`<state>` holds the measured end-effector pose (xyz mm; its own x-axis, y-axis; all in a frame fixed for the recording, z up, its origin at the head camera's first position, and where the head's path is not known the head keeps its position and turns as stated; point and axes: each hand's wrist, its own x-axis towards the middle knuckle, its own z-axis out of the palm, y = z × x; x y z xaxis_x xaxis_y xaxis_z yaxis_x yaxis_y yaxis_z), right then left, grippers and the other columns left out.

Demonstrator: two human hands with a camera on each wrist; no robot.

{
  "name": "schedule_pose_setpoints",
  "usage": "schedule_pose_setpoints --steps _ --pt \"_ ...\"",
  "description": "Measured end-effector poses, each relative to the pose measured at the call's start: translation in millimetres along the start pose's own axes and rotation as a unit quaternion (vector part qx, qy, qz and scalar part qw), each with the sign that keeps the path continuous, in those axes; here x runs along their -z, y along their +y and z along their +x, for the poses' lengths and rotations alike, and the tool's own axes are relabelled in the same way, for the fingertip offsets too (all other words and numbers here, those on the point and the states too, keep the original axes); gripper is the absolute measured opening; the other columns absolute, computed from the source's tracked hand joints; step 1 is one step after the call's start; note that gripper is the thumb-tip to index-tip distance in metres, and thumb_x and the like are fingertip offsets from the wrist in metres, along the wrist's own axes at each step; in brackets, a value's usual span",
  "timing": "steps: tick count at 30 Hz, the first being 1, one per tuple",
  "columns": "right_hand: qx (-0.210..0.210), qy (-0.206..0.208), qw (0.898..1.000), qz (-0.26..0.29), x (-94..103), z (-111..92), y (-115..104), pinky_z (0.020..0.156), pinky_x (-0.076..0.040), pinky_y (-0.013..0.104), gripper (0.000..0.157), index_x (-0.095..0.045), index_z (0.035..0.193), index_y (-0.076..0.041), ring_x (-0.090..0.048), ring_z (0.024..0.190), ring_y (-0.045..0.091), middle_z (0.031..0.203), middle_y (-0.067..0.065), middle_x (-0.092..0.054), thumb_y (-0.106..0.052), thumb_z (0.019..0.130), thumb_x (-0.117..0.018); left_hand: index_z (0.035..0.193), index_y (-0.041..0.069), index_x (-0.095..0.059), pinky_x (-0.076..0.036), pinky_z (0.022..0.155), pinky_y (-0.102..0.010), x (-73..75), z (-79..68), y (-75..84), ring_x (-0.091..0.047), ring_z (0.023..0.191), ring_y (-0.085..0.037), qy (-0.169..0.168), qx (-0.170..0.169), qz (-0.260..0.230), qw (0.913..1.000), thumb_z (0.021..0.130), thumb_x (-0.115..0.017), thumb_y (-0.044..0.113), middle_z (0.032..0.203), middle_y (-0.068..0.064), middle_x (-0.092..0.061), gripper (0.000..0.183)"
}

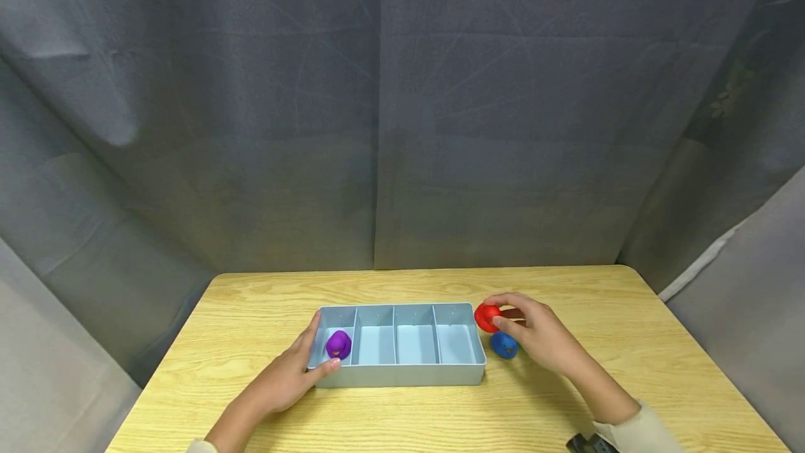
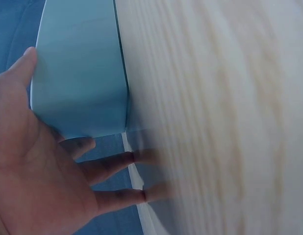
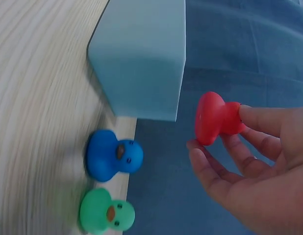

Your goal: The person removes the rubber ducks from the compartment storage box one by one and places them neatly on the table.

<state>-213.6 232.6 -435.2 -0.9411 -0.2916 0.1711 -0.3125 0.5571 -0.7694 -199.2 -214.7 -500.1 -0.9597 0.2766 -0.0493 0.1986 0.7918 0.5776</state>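
Observation:
A light blue box (image 1: 402, 375) with several compartments in a row sits on the table. My left hand (image 1: 284, 377) rests on the box's left front corner, its fingers straight along the end and the thumb at the front rim. Inside the leftmost compartment is a purple rubber duck (image 1: 338, 344). Pinched between the thumb and fingers of my right hand (image 1: 542, 335) is a red rubber duck (image 3: 214, 119), raised just beyond the box's right end. Below it on the table stand a blue duck (image 3: 110, 155) and a green duck (image 3: 103, 210); the green one is hidden in the head view.
The wooden table (image 1: 390, 421) carries the box and ducks. Grey curtains (image 1: 377, 124) hang behind it and along both sides. A small black object (image 1: 590, 443) shows by my right sleeve at the lower edge.

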Motion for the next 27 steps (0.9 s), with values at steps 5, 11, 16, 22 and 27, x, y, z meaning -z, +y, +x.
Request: schedule_pose_setpoints --steps 5,11,16,22,27 --pt "0.003 0.009 1.0 -0.012 8.8 -7 8 0.092 -0.06 0.045 0.029 -0.067 0.129 -0.006 -0.07 0.11 0.035 0.126 0.013 -0.068 -0.007 0.1 -0.067 0.167 0.027 0.006 -0.032 0.117 -0.065 0.4 -0.4 1.3 -0.035 0.147 -0.048 0.0 0.001 -0.002 1.0 0.1 -0.052 0.065 0.171 -0.015 -0.013 0.096" --pt "0.004 0.012 1.0 -0.006 18.7 -13 17 0.089 -0.061 0.039 0.029 -0.066 0.129 -0.005 -0.07 0.11 0.037 0.127 0.014 -0.068 -0.006 0.1 -0.067 0.167 0.027 0.006 -0.031 0.117 -0.065 0.2 0.1 1.2 -0.033 0.148 -0.048 0.0 0.002 -0.002 1.0 0.1 -0.052 0.065 0.171 -0.015 -0.013 0.096" --pt "0.006 0.024 1.0 -0.019 27.6 -19 25 0.086 -0.06 0.033 0.029 -0.067 0.128 -0.006 -0.071 0.108 0.035 0.125 0.014 -0.069 -0.006 0.099 -0.068 0.167 0.026 0.006 -0.03 0.117 -0.066 -0.2 0.9 0.3 -0.032 0.149 -0.048 0.003 -0.001 0.002 1.0 0.1 -0.051 0.066 0.171 -0.017 -0.014 0.097" --pt "0.001 0.033 0.999 -0.031 36.7 -27 36 0.083 -0.058 0.028 0.03 -0.066 0.129 -0.006 -0.07 0.109 0.036 0.125 0.014 -0.069 -0.007 0.099 -0.069 0.167 0.026 0.005 -0.031 0.116 -0.067 0.2 0.7 1.1 -0.032 0.148 -0.049 0.001 0.001 -0.001 1.0 0.1 -0.052 0.066 0.171 -0.017 -0.014 0.097" --pt "-0.01 0.031 0.999 -0.03 41.4 -33 47 0.079 -0.059 0.028 0.031 -0.066 0.129 -0.005 -0.07 0.109 0.038 0.127 0.016 -0.068 -0.009 0.099 -0.069 0.167 0.025 0.005 -0.031 0.116 -0.067 -0.1 0.8 1.2 -0.032 0.148 -0.049 0.001 0.0 0.0 1.0 0.1 -0.052 0.065 0.171 -0.018 -0.014 0.097"
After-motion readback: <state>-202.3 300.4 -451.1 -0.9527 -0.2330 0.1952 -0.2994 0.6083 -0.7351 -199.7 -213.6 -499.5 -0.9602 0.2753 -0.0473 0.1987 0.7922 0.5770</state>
